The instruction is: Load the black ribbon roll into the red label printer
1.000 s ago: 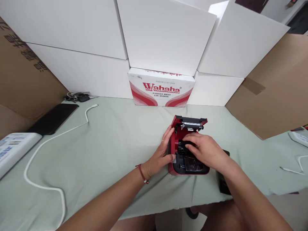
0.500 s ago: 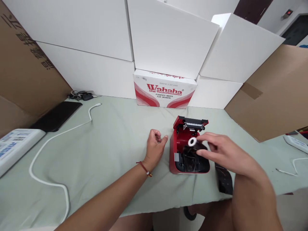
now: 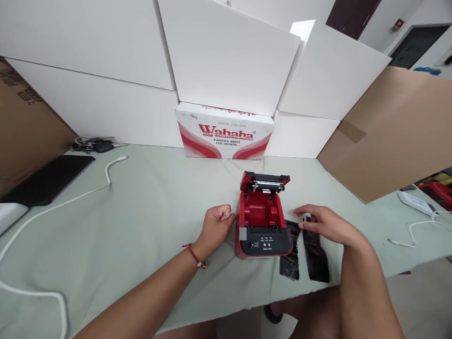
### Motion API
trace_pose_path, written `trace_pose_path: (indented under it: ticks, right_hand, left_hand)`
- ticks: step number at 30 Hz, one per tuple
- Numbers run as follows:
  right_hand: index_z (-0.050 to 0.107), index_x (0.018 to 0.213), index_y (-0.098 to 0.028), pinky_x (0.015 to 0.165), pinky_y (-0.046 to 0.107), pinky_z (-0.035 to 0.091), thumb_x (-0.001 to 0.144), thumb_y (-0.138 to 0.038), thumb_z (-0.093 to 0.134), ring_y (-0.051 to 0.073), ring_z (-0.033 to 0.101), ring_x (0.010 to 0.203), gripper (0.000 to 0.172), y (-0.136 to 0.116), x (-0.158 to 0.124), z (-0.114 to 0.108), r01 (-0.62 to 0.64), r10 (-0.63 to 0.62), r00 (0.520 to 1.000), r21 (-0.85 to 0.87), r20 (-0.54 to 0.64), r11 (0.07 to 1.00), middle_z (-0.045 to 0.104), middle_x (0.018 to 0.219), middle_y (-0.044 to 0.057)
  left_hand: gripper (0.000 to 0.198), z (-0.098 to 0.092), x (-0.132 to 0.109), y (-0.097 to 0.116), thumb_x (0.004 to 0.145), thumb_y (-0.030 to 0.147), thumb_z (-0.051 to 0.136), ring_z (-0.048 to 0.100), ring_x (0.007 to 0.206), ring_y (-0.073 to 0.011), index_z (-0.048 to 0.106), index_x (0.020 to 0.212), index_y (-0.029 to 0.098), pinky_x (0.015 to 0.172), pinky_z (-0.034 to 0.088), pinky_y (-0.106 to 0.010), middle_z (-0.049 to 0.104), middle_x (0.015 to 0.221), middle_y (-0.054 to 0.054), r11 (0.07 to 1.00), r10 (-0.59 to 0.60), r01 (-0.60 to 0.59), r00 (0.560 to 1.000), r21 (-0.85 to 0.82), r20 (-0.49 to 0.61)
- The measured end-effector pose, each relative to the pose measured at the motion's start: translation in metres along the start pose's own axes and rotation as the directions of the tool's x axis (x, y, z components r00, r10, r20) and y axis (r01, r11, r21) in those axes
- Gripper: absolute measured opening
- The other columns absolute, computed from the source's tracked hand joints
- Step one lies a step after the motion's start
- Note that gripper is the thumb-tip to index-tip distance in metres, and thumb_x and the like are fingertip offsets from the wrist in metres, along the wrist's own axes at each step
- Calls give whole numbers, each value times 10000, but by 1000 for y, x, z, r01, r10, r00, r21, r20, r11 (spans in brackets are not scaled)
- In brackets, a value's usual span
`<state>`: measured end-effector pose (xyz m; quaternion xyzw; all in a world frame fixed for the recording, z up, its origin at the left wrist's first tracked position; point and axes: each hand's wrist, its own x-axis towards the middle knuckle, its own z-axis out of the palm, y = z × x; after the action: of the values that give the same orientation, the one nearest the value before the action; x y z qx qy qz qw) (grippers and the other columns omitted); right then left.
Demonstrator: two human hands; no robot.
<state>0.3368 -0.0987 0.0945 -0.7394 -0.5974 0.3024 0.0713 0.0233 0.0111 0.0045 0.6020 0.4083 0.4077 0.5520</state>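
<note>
A small red printer (image 3: 262, 221) stands open on the pale green table cloth (image 3: 151, 212), its lid tipped back and its red paper bay bare. My left hand (image 3: 216, 225) rests as a loose fist on the cloth, touching the printer's left side. My right hand (image 3: 326, 225) is just right of the printer, fingers pinched on a roll with a white core (image 3: 303, 219). A black shiny strip (image 3: 290, 252) trails from the roll across the cloth. Another black piece (image 3: 316, 256) lies beside it, partly under my forearm.
A Wahaha carton (image 3: 224, 134) and white boxes (image 3: 226, 52) wall the back. Brown cardboard (image 3: 384, 132) leans at right, more at left. A black phone (image 3: 47, 179), keys (image 3: 92, 145) and a white cable (image 3: 70, 200) lie left; another white cable (image 3: 420, 230) lies right.
My right hand lifted the roll out of the printer's bay and carried it down to the cloth at the right. My left hand let go of the printer and curled into a fist.
</note>
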Motion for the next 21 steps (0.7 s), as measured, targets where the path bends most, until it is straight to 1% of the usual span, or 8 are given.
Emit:
trace_pose_path:
  ticks: [5, 10, 12, 13, 16, 18, 19, 21]
  right_hand:
    - [774, 1222, -177, 992, 424, 538, 849, -223, 674, 310, 708, 1135, 389, 23, 6, -7, -173, 159, 984, -191, -85, 966, 762, 1298, 133]
    - [819, 1117, -232, 873, 376, 576, 807, -206, 747, 289, 745, 1004, 320, 20, -6, -12, -128, 126, 992, -194, -23, 973, 809, 1121, 87]
    - [814, 1133, -275, 812, 341, 596, 870, -298, 766, 244, 754, 906, 268, 7, -32, -26, 34, -26, 997, -114, 74, 993, 812, 1044, 48]
    - [807, 1152, -298, 800, 324, 602, 924, -345, 745, 221, 754, 879, 241, -1, -47, -35, 183, -178, 974, -30, 138, 983, 807, 1035, 34]
    - [765, 1276, -329, 814, 270, 610, 977, -295, 746, 179, 771, 929, 302, -31, -79, -53, 553, -581, 768, 180, 268, 814, 807, 1094, 27]
    - [709, 1382, -324, 855, 262, 610, 991, -230, 733, 169, 772, 991, 402, -53, -83, -50, 672, -709, 670, 224, 219, 705, 804, 1159, 37]
    - [691, 1400, -314, 868, 263, 608, 1006, -214, 709, 165, 768, 1005, 407, -64, -78, -43, 698, -728, 668, 208, 154, 685, 800, 1176, 41]
    - [693, 1367, -283, 882, 273, 600, 1037, -200, 649, 162, 752, 1014, 343, -86, -60, -22, 688, -692, 722, 129, -24, 714, 791, 1184, 46]
  left_hand:
    - [436, 0, -2, 1, 734, 367, 591, 170, 594, -98, 196, 596, 245, 552, 179, -247, 194, 586, 70, 1000, -14, 14, 1000, 15, 4]
    - [434, 0, -2, 2, 740, 360, 599, 180, 596, -102, 204, 604, 242, 554, 194, -245, 214, 590, 68, 999, -22, 22, 1000, 30, -13]
    - [433, 0, -2, 2, 740, 362, 602, 186, 596, -102, 209, 604, 241, 554, 201, -243, 225, 587, 68, 999, -25, 25, 1000, 31, -14]
    - [433, 0, -2, 2, 740, 364, 603, 187, 595, -102, 211, 604, 241, 553, 203, -242, 226, 586, 68, 999, -26, 27, 1000, 32, -13]
    - [432, 0, -2, 2, 740, 367, 605, 190, 596, -102, 215, 604, 243, 554, 204, -241, 223, 588, 69, 999, -26, 27, 1000, 33, -11]
    - [430, 0, -2, 1, 741, 363, 605, 190, 599, -103, 215, 605, 242, 556, 203, -241, 225, 590, 69, 999, -23, 23, 1000, 34, -10]
    - [425, 0, -2, 1, 739, 358, 602, 190, 600, -103, 216, 605, 242, 556, 201, -242, 226, 589, 69, 999, -21, 21, 1000, 36, -10]
    - [406, 0, -2, 0, 722, 340, 591, 188, 598, -103, 217, 602, 242, 555, 193, -244, 227, 585, 69, 999, -17, 17, 1000, 36, -6]
